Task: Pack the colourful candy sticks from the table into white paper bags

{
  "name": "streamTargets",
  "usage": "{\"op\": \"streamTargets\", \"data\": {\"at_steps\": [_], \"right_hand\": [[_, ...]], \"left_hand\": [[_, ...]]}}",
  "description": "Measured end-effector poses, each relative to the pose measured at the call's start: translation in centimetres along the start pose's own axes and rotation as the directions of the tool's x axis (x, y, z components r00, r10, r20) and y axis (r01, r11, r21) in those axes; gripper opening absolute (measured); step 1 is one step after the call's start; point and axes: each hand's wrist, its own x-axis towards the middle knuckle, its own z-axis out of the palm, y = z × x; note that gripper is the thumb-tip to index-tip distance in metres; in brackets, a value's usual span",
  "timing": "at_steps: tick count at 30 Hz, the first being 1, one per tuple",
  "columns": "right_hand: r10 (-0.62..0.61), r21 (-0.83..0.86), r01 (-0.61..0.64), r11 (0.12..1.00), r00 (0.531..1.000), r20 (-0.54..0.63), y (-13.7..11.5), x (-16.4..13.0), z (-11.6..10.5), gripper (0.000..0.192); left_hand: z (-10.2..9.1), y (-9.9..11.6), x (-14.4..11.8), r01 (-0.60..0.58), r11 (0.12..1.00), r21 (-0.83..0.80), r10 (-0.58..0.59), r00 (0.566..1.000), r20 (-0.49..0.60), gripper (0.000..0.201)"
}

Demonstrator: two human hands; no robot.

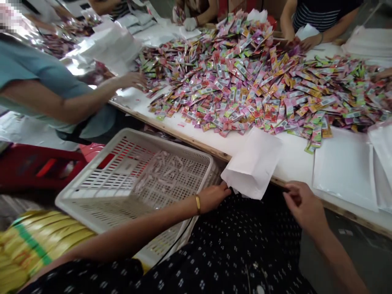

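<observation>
A white pouch bag [254, 163] lies over the wooden front edge of the table, its mouth gaping toward me. At its lower left corner is my left hand [214, 197], with a gold bracelet on the wrist; its fingers are closed on the bag's edge, partly hidden. My right hand [303, 206] hovers by the table edge, right of the bag and apart from it. Its fingers are loosely curled, the thumb is apart, and nothing shows between them. Beyond the bag spreads a big heap of small colourful sachets [232, 90].
To my left stands a white plastic crate [134, 200] with a few small wrapped pieces inside. Flat white bags [343, 167] lie on the table [208, 141] at right. A co-worker's arm [92, 98] reaches in from the left; other people sit across. Yellow sacks [39, 245] lie lower left.
</observation>
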Motion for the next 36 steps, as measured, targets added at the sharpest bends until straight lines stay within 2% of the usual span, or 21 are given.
{"op": "streamTargets", "data": {"at_steps": [1,3,5,8,10,12,14,15,17,19,21,22,23,24,26,28,29,30,32,34,36], "right_hand": [[-0.164,-0.131,0.158,0.979,0.986,-0.036,-0.3,-0.1,0.9,0.022],[-0.442,-0.318,0.412,0.854,0.897,-0.027,-0.7,0.1,2.6,0.024],[-0.598,-0.384,0.554,0.739,0.802,0.006,-0.8,0.6,3.8,0.027],[-0.708,-0.391,0.659,0.643,0.706,0.026,-0.5,1.5,4.1,0.023],[-0.746,-0.374,0.707,0.6,0.663,0.058,0.0,1.9,3.5,0.024],[-0.753,-0.342,0.727,0.595,0.653,0.079,0.7,2.0,2.5,0.027],[-0.719,-0.31,0.692,0.652,0.694,0.035,1.4,2.0,1.4,0.029],[-0.692,-0.297,0.659,0.691,0.722,-0.008,1.7,1.9,0.9,0.03],[-0.644,-0.273,0.604,0.749,0.76,-0.088,2.1,1.7,0.1,0.028],[-0.634,-0.261,0.592,0.763,0.763,-0.122,2.4,1.3,-0.5,0.027],[-0.646,-0.259,0.607,0.751,0.756,-0.102,2.5,0.8,-0.9,0.028],[-0.649,-0.263,0.612,0.746,0.756,-0.083,2.6,0.6,-1.1,0.028],[-0.652,-0.271,0.615,0.741,0.755,-0.069,2.7,0.3,-1.3,0.029],[-0.652,-0.283,0.613,0.737,0.756,-0.06,2.8,0.2,-1.4,0.031],[-0.65,-0.338,0.597,0.728,0.758,-0.06,2.9,0.3,-1.5,0.04],[-0.654,-0.418,0.58,0.7,0.755,-0.048,2.9,1.1,-1.6,0.054],[-0.658,-0.449,0.584,0.676,0.752,-0.014,2.8,1.6,-1.6,0.059],[-0.664,-0.468,0.601,0.647,0.747,0.041,2.7,2.3,-1.7,0.061],[-0.673,-0.461,0.665,0.587,0.718,0.178,2.5,3.5,-1.9,0.059],[-0.683,-0.418,0.74,0.527,0.662,0.31,2.5,4.2,-2.1,0.055],[-0.699,-0.372,0.8,0.47,0.595,0.397,2.9,4.2,-2.2,0.052]], "left_hand": [[-0.5,0.6,-0.2,-0.019,1.0,0.003,0.019,1.0,-0.016,0.02],[-1.8,1.8,-1.3,-0.076,0.997,-0.01,0.076,0.997,-0.031,0.017],[-3.4,2.5,-3.1,-0.129,0.988,-0.085,0.126,0.991,-0.041,0.015],[-6.8,2.4,-6.8,-0.156,0.939,-0.305,0.151,0.988,-0.042,0.018],[-9.2,1.4,-9.4,-0.112,0.895,-0.432,0.121,0.993,-0.008,0.021],[-11.1,-0.1,-11.6,-0.008,0.855,-0.519,0.041,0.998,0.053,0.022],[-11.5,-1.6,-12.2,0.101,0.821,-0.561,-0.064,0.994,0.085,0.021],[-11.0,-2.2,-11.7,0.132,0.823,-0.553,-0.119,0.991,0.06,0.019],[-8.5,-2.9,-9.1,0.157,0.869,-0.469,-0.213,0.975,-0.069,0.016],[-5.1,-2.9,-5.3,0.159,0.928,-0.337,-0.226,0.959,-0.17,0.015],[-2.0,-2.3,-1.7,0.169,0.959,-0.227,-0.19,0.979,-0.074,0.017],[-0.9,-2.0,-0.3,0.201,0.965,-0.166,-0.21,0.977,-0.041,0.018],[-0.2,-1.7,0.6,0.227,0.967,-0.12,-0.234,0.97,-0.057,0.02],[0.1,-1.5,1.3,0.246,0.965,-0.087,-0.256,0.957,-0.135,0.025],[-0.3,-1.4,2.3,0.205,0.977,-0.06,-0.212,0.89,-0.403,0.043],[-1.3,-1.5,3.5,0.035,0.999,-0.002,-0.029,0.794,-0.607,0.053],[-1.8,-1.4,4.3,-0.071,0.997,0.035,0.077,0.762,-0.643,0.052],[-2.3,-1.3,5.1,-0.174,0.983,0.057,0.17,0.746,-0.645,0.05],[-2.8,-1.1,6.7,-0.336,0.942,0.026,0.284,0.749,-0.599,0.043],[-3.0,-0.9,7.6,-0.442,0.895,-0.064,0.341,0.768,-0.542,0.036],[-2.9,-1.1,7.5,-0.532,0.836,-0.136,0.403,0.763,-0.505,0.034]]}}
